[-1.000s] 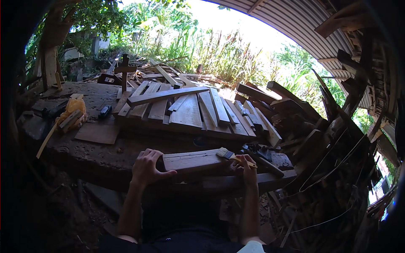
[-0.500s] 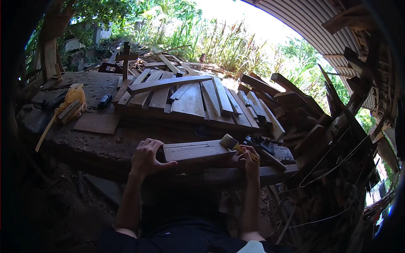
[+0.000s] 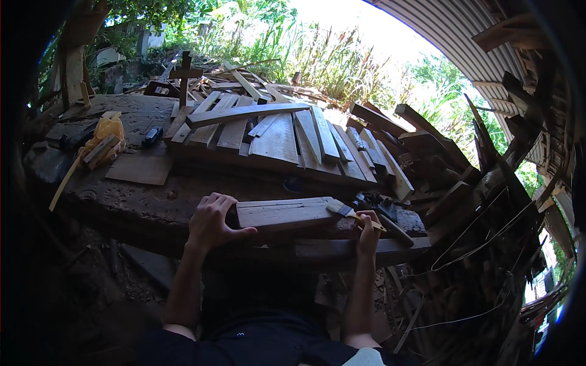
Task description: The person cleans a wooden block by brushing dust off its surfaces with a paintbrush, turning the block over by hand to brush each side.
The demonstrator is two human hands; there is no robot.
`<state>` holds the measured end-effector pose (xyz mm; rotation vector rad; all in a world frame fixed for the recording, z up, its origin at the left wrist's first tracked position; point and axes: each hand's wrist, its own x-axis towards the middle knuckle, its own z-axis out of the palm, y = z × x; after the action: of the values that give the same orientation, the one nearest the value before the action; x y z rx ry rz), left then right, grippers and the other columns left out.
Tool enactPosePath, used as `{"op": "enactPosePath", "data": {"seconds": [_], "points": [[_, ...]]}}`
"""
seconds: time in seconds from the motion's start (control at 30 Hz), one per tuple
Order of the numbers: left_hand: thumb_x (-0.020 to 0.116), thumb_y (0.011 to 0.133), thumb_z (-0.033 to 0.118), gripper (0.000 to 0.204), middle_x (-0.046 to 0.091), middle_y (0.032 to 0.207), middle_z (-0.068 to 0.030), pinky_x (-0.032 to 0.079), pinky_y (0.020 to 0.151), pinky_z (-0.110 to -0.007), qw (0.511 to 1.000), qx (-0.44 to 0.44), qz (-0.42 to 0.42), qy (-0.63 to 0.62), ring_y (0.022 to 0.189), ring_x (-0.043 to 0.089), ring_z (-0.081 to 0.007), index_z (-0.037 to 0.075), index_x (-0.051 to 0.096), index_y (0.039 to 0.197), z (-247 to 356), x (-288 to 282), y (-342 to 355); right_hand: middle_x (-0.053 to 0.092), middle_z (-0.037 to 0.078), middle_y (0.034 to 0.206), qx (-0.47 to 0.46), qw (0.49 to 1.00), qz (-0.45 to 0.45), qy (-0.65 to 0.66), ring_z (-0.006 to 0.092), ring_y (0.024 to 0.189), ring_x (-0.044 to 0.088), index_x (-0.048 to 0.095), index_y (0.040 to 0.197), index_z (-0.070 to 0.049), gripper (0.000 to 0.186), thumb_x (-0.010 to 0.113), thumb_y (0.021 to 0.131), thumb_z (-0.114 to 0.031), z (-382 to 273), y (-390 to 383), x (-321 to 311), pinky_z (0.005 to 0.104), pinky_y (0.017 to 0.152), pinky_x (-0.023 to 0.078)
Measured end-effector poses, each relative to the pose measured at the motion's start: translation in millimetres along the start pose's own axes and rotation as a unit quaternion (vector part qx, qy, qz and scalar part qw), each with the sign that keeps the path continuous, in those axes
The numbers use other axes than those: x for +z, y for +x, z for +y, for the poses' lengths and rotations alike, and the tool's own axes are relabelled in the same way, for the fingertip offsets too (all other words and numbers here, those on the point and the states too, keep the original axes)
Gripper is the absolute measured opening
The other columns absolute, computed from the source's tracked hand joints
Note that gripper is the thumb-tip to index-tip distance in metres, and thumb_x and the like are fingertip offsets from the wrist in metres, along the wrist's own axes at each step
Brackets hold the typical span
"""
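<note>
On the bench (image 3: 204, 178), the wooden block (image 3: 284, 213) is clamped by the fingers of the left hand (image 3: 211, 222), the brush (image 3: 348, 211) by the right hand (image 3: 367, 234) — the block's right end seemingly being brushed, the finished share untellable.

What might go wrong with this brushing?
The board could slip: only the left hand steadies it, at one end. The brush in the right hand might knock the dark handle close by. The strip lying across other pieces could slide if bumped.
</note>
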<state>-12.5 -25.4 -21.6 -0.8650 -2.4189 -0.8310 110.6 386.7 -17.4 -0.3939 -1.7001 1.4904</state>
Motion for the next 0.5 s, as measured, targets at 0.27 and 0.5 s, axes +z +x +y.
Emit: {"op": "enactPosePath", "data": {"seconds": [0.27, 0.5], "points": [[0.08, 0.068, 0.083, 0.091, 0.073, 0.117, -0.0179, 0.05, 0.108, -0.051, 1.0, -0.013, -0.018, -0.015, 0.12, 0.065, -0.0375, 0.003, 0.072, 0.112, -0.3, -1.4, -0.6, 0.066, 0.003, 0.08, -0.004, 0.999, -0.029, -0.026, 0.0109, 0.069, 0.06, 0.069, 0.087, -0.004, 0.018, 0.057, 0.095, -0.014, -7.1, -2.7, -3.6, 0.0262, 0.063, 0.049], [0.079, 0.068, 0.085, 0.092, 0.074, 0.115, -0.0175, 0.053, 0.106, -0.048, 1.0, 0.0, 0.0, -0.003, 0.118, 0.067, -0.0353, 0.003, 0.073, 0.11, -1.8, 1.0, 0.1, 0.06, 0.006, 0.072, 0.049, 0.995, -0.052, 0.069, 0.015, 0.053, 0.056, 0.065, 0.089, -0.003, 0.019, 0.055, 0.098, -0.017, 1.5, 1.4, -16.0, 0.0287, 0.051, 0.048]]}}
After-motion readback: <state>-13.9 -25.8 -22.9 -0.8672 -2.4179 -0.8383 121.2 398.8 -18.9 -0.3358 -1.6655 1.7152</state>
